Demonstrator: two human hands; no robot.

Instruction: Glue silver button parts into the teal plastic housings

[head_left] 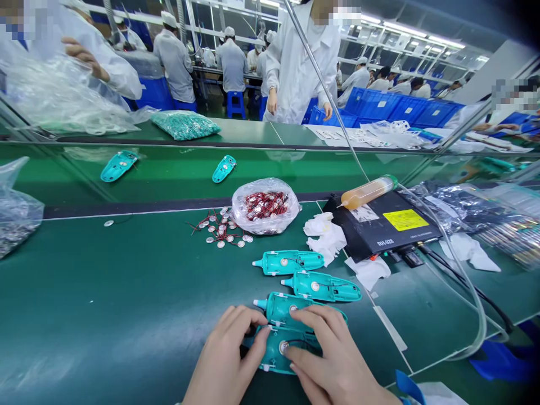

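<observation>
Near teal half-shell (273, 352) lies open side up on the green bench (126, 304), btwn both hands. L hand (230, 353): grip narrow, thumb + forefinger tips nearly meeting at the shell's far left corner; can't tell if they pinch the rim or some small part. R hand (337, 354): fingers apart, one tip at the round metal disc (283, 347); can't tell if anything's pinched. Dark wire (301, 341) arcs right from disc, partly under the fingers.

Risks, my read: if disc isn't bonded yet, a sideways push could slide it off-ctr. Wire could snag on a finger when R hand lifts, maybe tugging its joint. Second half-shell (275, 307) sits tight against the near one, & an R fingertip is right by its disc (292, 307), so a careless brush could shift that too, or nudge the row incl. the two farther half-shells (295, 262) (333, 288).

Loose wired discs (221, 230) by the plastic bag (238, 205) look tangled; pulling 1 could drag others. Syringe barrel (367, 193) lies across the black RH-928 box (392, 219); tug on its clear tube (481, 315) & it could roll off.
</observation>
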